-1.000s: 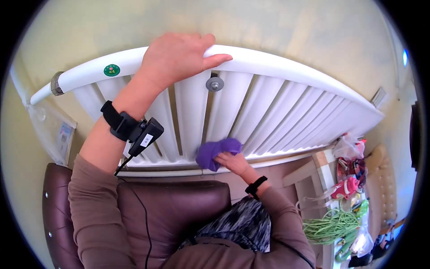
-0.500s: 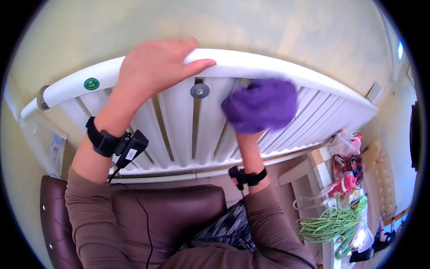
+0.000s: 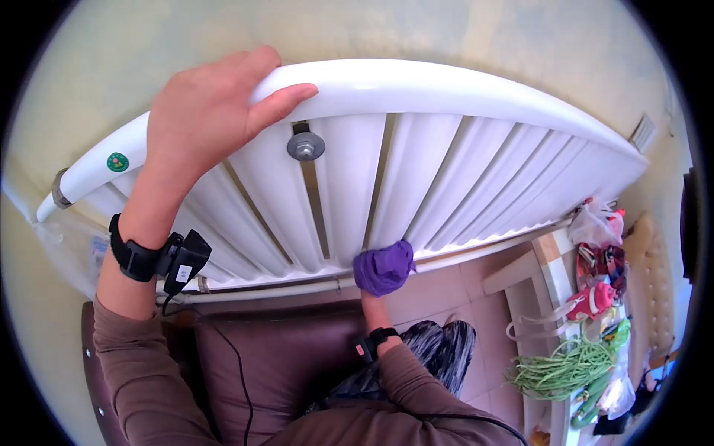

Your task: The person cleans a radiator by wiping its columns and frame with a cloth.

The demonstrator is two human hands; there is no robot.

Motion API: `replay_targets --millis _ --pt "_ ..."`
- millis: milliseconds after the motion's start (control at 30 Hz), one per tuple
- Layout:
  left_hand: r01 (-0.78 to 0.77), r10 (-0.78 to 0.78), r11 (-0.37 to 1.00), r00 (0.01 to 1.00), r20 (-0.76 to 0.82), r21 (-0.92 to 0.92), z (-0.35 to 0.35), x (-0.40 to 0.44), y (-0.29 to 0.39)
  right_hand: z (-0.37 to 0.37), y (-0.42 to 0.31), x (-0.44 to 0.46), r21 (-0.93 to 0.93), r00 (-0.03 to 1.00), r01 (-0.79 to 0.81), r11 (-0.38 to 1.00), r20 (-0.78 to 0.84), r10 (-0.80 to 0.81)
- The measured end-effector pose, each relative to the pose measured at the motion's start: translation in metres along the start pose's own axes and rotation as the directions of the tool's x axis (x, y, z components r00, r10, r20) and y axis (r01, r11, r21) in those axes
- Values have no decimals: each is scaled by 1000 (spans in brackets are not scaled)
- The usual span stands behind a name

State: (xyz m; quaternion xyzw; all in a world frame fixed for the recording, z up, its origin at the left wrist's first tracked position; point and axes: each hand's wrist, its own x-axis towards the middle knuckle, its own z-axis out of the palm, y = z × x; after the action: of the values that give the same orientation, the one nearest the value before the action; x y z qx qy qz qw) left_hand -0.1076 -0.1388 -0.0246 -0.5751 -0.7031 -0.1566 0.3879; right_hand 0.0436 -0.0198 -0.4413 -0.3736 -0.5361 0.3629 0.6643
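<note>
A white radiator with upright columns and a thick curved top rail spans the view. My left hand is wrapped over that rail, its thumb along the near side and the other fingertips hidden behind. Just below and right of the thumb is a round metal bolt and washer. Low down, a purple cloth covers my right hand, so only a little skin above the wrist shows. The cloth lies against the foot of the columns, near the bottom rail; the fingers inside it are hidden.
A brown padded seat stands in front of the radiator. On the right, a low bench carries green beans, a pink bottle and plastic bags. A cable runs from my left wrist strap.
My right hand has moved down and slightly left with the purple cloth, from near the top rail to the columns' foot. The view has shifted; my left hand still holds the rail.
</note>
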Motion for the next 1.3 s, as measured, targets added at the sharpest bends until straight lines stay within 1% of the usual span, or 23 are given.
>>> replay_targets --millis 67,100,133,200,267,300,333,400,467,533,567,600,667,700,767,800,867,933,1033,1133,1200,1267,1300 --pt "2 -3 1000 999 -34 -7 -7 -1 -1 -10 -23 9 -356 908 417 836 204 -366" --pt "-17 15 999 999 -41 -41 0 0 0 -3 -22 9 -344 909 404 848 47 -414" --pt "-36 33 997 998 -56 -61 0 1 0 0 -26 11 -330 906 410 850 44 -420" --pt "-33 30 998 998 -57 -49 -2 -1 1 -5 -38 15 -419 996 -8 908 79 45" --pt "-12 12 1000 1000 -24 -10 -2 0 0 -7 -23 9 -446 906 -344 826 72 416" --pt "-6 5 1000 999 -45 -14 -1 0 1 -5 -5 7 63 842 -538 841 -14 540" --pt "-6 5 1000 998 -56 -15 -2 -1 0 -7 4 8 559 739 -553 618 -13 673" --pt "1 -1 1000 1000 -14 -2 -2 0 0 -4 -35 47 533 685 -608 589 -25 728" --pt "6 -6 1000 1000 -15 -15 -1 -2 1 6 -99 85 353 766 -566 745 -108 634" --pt "12 -12 1000 1000 -17 -21 -4 1 -1 19 -151 112 381 967 -175 908 -107 231" --pt "19 -18 1000 1000 12 -22 -5 1 0 24 -167 128 337 994 -58 940 -70 86" --pt "23 -23 999 999 41 -24 -5 2 1 28 -182 145 296 998 65 953 -29 -59" --pt "48 -46 998 997 56 -41 -8 3 4 41 -214 167 269 980 199 942 -32 -197" --pt "81 -77 996 994 80 -48 -9 2 5 42 -225 174 267 980 199 943 -36 -197" --pt "89 -84 994 993 79 -59 -11 1 6 45 -234 182 42 922 368 929 -142 -359" --pt "102 -96 992 992 78 -73 -11 1 7 39 -225 185 38 924 363 931 -140 -355" --pt "80 -75 994 995 69 -79 -8 1 6 21 -188 189 -96 838 546 832 78 -541" --pt "62 -57 995 997 59 -84 -7 2 5 17 -140 181 -183 861 506 843 55 -505" --pt "47 -44 997 997 56 -54 -8 2 7 4 -74 156 -29 868 495 868 -14 -496" --pt "13 -13 1000 1000 -28 -16 -2 1 4 -7 -88 124 -36 853 522 852 2 -522" --pt "0 0 1000 999 -34 -6 0 2 3 -4 -100 110 50 915 343 938 -243 -322" --pt "-12 12 1000 999 -41 4 0 1 3 -7 -45 90 35 945 253 967 -221 -240" --pt "-16 16 1000 999 -51 8 -1 1 4 -6 0 77 -92 925 314 945 -196 -327"
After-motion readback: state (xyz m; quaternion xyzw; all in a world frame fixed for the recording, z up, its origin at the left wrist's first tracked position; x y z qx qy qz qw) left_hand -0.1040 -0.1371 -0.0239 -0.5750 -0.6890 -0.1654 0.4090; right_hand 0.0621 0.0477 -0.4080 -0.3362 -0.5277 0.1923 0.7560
